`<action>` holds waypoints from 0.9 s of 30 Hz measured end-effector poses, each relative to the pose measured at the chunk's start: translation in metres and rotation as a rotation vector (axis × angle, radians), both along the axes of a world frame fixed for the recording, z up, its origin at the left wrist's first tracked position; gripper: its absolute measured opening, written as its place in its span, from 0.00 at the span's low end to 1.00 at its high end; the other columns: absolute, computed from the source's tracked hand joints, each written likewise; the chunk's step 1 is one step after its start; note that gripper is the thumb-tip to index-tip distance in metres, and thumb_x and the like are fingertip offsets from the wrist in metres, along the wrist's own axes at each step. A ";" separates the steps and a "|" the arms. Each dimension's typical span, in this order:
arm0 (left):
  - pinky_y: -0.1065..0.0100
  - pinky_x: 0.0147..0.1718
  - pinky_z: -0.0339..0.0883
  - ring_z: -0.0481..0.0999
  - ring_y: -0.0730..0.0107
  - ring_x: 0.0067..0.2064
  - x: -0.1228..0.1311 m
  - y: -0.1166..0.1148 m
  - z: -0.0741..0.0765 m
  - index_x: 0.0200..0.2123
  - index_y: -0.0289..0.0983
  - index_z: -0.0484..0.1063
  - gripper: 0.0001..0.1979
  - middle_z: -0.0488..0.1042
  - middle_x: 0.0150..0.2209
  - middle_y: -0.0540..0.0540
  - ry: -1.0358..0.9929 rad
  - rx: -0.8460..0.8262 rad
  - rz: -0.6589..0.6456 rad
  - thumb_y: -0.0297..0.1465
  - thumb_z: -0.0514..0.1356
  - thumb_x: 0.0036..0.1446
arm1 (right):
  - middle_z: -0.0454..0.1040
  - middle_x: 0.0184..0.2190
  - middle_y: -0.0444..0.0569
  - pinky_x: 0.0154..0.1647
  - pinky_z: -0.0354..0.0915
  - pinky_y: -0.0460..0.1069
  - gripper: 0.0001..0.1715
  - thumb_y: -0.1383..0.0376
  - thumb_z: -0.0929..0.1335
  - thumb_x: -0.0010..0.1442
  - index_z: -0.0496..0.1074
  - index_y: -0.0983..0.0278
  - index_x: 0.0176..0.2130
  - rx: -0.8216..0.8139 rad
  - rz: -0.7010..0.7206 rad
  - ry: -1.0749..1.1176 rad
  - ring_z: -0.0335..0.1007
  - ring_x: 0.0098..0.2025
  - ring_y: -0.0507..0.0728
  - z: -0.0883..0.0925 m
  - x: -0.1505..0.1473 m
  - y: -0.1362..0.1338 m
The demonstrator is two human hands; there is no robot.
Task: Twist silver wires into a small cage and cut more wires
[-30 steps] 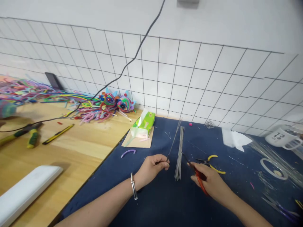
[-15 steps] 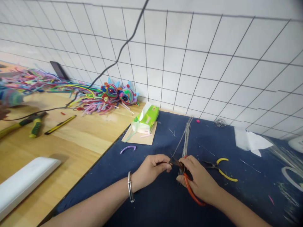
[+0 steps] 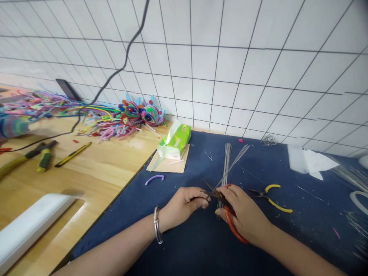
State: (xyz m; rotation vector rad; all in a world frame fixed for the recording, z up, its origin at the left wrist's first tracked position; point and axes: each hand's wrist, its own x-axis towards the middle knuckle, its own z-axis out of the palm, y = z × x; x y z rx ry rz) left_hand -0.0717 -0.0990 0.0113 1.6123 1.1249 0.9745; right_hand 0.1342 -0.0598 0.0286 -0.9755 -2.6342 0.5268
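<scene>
My right hand [image 3: 248, 211] is closed around orange-handled scissors [image 3: 236, 230], their dark blades pointing left toward the fingers of my other hand. My left hand [image 3: 184, 203], with a silver bangle at the wrist, pinches the near ends of a few thin metal wires [image 3: 238, 158]. These wires slant up to the right from the blades. Beneath them, a straight bundle of metal wires [image 3: 226, 161] lies on the dark blue mat [image 3: 184, 245], partly hidden by my right hand. Whether the blades are closed on the wires, I cannot tell.
Yellow-handled pliers [image 3: 273, 195] lie to the right. A green tissue pack [image 3: 178, 142] rests on brown card [image 3: 153, 165]. On the wooden table [image 3: 115, 161] are a utility knife [image 3: 73, 154], pliers [image 3: 44, 158], a white case [image 3: 34, 226] and colourful pipe-cleaner figures [image 3: 152, 113].
The far ends of the pinched wires have swung right and now cross over the bundle. Both hands keep nearly the same position, and the view has tilted down slightly.
</scene>
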 end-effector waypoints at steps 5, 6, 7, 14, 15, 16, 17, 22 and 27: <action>0.71 0.34 0.63 0.71 0.72 0.33 0.000 0.000 0.000 0.32 0.33 0.74 0.10 0.73 0.30 0.46 0.024 0.004 -0.002 0.31 0.54 0.56 | 0.63 0.39 0.54 0.45 0.61 0.55 0.24 0.58 0.64 0.55 0.60 0.64 0.51 0.000 0.008 0.027 0.61 0.42 0.58 0.003 0.001 0.000; 0.71 0.34 0.63 0.71 0.72 0.33 0.000 0.000 0.001 0.32 0.33 0.74 0.10 0.73 0.30 0.46 0.028 0.001 0.000 0.32 0.54 0.56 | 0.63 0.39 0.54 0.44 0.62 0.55 0.24 0.58 0.65 0.55 0.61 0.64 0.50 -0.001 0.005 0.032 0.61 0.41 0.58 0.004 0.001 0.000; 0.71 0.35 0.63 0.71 0.72 0.33 0.000 0.000 0.001 0.32 0.33 0.74 0.10 0.73 0.30 0.46 0.032 -0.001 0.003 0.32 0.54 0.56 | 0.63 0.39 0.54 0.44 0.62 0.55 0.24 0.58 0.65 0.55 0.61 0.64 0.50 -0.004 0.004 0.037 0.61 0.41 0.58 0.004 0.001 0.000; 0.71 0.36 0.63 0.72 0.71 0.34 0.001 -0.001 0.004 0.31 0.34 0.73 0.09 0.74 0.31 0.46 0.041 -0.001 0.012 0.32 0.55 0.55 | 0.63 0.38 0.53 0.43 0.61 0.55 0.24 0.57 0.65 0.54 0.62 0.64 0.49 -0.021 0.013 0.056 0.61 0.40 0.58 0.005 0.001 -0.001; 0.71 0.36 0.63 0.72 0.71 0.34 0.001 -0.001 0.004 0.31 0.34 0.73 0.09 0.74 0.31 0.46 0.041 -0.004 0.012 0.32 0.55 0.55 | 0.63 0.38 0.53 0.43 0.61 0.55 0.24 0.57 0.65 0.54 0.62 0.64 0.49 -0.026 0.013 0.049 0.61 0.40 0.58 0.005 0.001 -0.002; 0.71 0.36 0.63 0.72 0.71 0.34 0.001 -0.001 0.004 0.31 0.33 0.73 0.10 0.74 0.31 0.46 0.041 -0.008 0.009 0.32 0.55 0.55 | 0.63 0.38 0.53 0.43 0.61 0.55 0.25 0.57 0.66 0.54 0.62 0.64 0.49 -0.031 0.015 0.043 0.61 0.40 0.58 0.005 0.001 -0.002; 0.71 0.36 0.63 0.72 0.71 0.34 0.001 -0.001 0.005 0.32 0.33 0.73 0.10 0.74 0.31 0.46 0.041 -0.013 0.007 0.32 0.54 0.55 | 0.63 0.38 0.53 0.43 0.61 0.55 0.25 0.57 0.66 0.53 0.62 0.64 0.49 -0.035 0.015 0.038 0.61 0.40 0.58 0.005 0.001 -0.002; 0.71 0.36 0.63 0.72 0.71 0.34 0.001 -0.001 0.005 0.32 0.33 0.73 0.10 0.74 0.31 0.45 0.035 -0.008 0.002 0.31 0.54 0.55 | 0.62 0.38 0.53 0.44 0.61 0.54 0.24 0.57 0.66 0.54 0.62 0.64 0.49 -0.053 0.021 0.040 0.61 0.41 0.58 0.006 0.001 -0.002; 0.71 0.37 0.63 0.72 0.71 0.34 0.001 0.000 0.006 0.32 0.33 0.73 0.09 0.74 0.31 0.46 0.025 -0.002 -0.006 0.31 0.54 0.55 | 0.63 0.38 0.53 0.44 0.61 0.55 0.24 0.57 0.66 0.54 0.62 0.64 0.48 -0.057 0.021 0.052 0.61 0.40 0.58 0.006 0.001 -0.001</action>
